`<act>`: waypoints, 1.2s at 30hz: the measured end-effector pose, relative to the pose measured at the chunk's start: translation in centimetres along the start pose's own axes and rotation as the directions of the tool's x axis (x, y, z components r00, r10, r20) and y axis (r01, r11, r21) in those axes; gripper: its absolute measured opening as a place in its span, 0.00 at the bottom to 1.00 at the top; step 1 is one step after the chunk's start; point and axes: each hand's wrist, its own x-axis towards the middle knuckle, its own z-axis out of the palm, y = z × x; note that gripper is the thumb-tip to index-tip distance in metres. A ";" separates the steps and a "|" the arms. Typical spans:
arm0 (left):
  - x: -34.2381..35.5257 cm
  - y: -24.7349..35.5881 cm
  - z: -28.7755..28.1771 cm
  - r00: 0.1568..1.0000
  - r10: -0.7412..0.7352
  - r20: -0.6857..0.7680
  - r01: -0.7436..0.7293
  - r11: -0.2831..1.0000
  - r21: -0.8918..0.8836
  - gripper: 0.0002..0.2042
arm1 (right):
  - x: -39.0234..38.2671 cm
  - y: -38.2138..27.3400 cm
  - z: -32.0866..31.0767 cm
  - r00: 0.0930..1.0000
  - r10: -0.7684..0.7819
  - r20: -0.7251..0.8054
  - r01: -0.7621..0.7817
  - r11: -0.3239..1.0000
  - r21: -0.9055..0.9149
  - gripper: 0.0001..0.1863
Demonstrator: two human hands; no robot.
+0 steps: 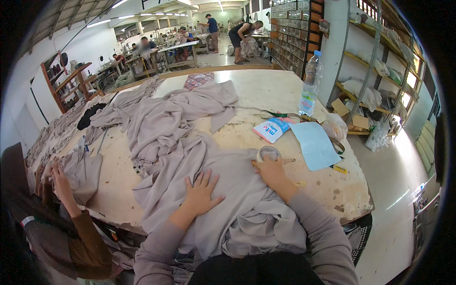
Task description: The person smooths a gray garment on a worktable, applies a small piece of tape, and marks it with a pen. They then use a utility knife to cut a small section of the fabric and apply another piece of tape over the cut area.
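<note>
My left hand (202, 194) lies flat with fingers spread on a large greyish-beige cloth (247, 190). The cloth is bunched and folded near me and runs off to the far left of the table. At the cloth's right edge, my right hand (272, 172) is closed on a roll of tape (269, 152). The roll stands out just past the fingers, and part of the grip is hidden by the hand itself.
On the table's right lie a light blue paper (317, 146), a wipes packet (272, 129), a tape measure (280, 114), a yellow cutter (339, 169) and a plastic bottle (311, 88). At left, a co-worker's hand (61, 185) handles cloth. Shelves (365, 69) stand right.
</note>
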 end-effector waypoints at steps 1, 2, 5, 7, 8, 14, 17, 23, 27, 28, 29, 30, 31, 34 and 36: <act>1.1 -0.3 0.1 0.999 -0.015 0.028 0.014 1.000 0.013 0.28 | 0.3 0.9 -0.5 0.993 -0.043 -0.108 0.044 0.999 0.009 0.18; 2.1 -0.3 -0.3 0.990 -0.051 0.135 0.046 0.998 0.037 0.28 | 0.6 1.9 -1.3 0.989 -0.053 -0.139 0.057 0.998 0.025 0.18; 4.5 0.0 -2.8 0.997 -0.068 0.030 0.069 0.996 -0.047 0.28 | -0.6 3.5 -4.5 0.977 0.030 -0.210 0.049 0.931 0.361 0.18; 5.3 1.9 -3.8 0.967 0.059 -0.246 -0.167 0.880 -0.445 0.25 | -1.9 2.5 -6.2 0.958 0.117 -0.262 0.088 0.751 0.655 0.18; 5.7 3.0 -3.8 0.913 0.048 -0.406 -0.290 0.776 -0.561 0.23 | -2.8 1.1 -6.5 0.944 0.156 -0.292 0.138 0.617 0.775 0.17; 3.6 6.1 -1.3 0.899 0.198 0.390 0.369 0.139 -0.919 0.15 | -4.5 -3.0 -4.8 0.947 0.154 -0.283 0.193 0.431 0.881 0.08; 3.1 5.9 -1.0 0.950 0.214 0.227 0.210 0.103 -0.972 0.15 | -3.8 -2.5 -3.4 0.957 0.283 -0.058 0.051 0.031 0.998 0.09; 2.9 6.9 -1.5 0.968 0.208 0.143 0.173 -0.136 -0.976 0.15 | -3.9 -1.6 -2.2 0.965 0.012 -0.261 0.234 0.403 0.885 0.18; 2.6 6.6 -1.5 0.914 0.309 0.263 0.275 0.004 -0.961 0.15 | -4.5 -2.1 -2.2 0.926 -0.152 -0.345 0.362 0.615 0.700 0.18; 2.5 6.4 -1.5 0.911 0.317 0.265 0.277 0.009 -0.961 0.15 | -4.6 -2.3 -2.4 0.941 -0.055 -0.335 0.318 0.484 0.815 0.19; 2.4 6.2 -1.6 0.908 0.325 0.266 0.276 0.015 -0.961 0.15 | -4.7 -2.5 -2.5 0.955 0.025 -0.295 0.269 0.344 0.900 0.19; 2.3 6.1 -1.8 0.916 0.322 0.238 0.271 -0.062 -0.961 0.15 | -4.8 -2.7 -2.7 0.960 0.111 -0.258 0.236 0.177 0.955 0.20; 2.2 6.0 -1.9 0.925 0.317 0.210 0.264 -0.138 -0.954 0.15 | -4.8 -2.9 -2.8 0.983 0.159 -0.087 0.096 -0.052 0.994 0.20; 2.3 6.0 -1.9 0.953 0.273 0.133 0.192 -0.202 -0.960 0.14 | -4.1 -2.1 -2.7 0.957 0.195 0.214 -0.140 -0.338 0.931 0.19; 2.5 6.0 -1.5 0.978 0.184 0.103 0.142 -0.213 -0.967 0.14 | -3.0 -0.2 -2.1 0.969 0.212 0.131 -0.148 0.067 0.987 0.16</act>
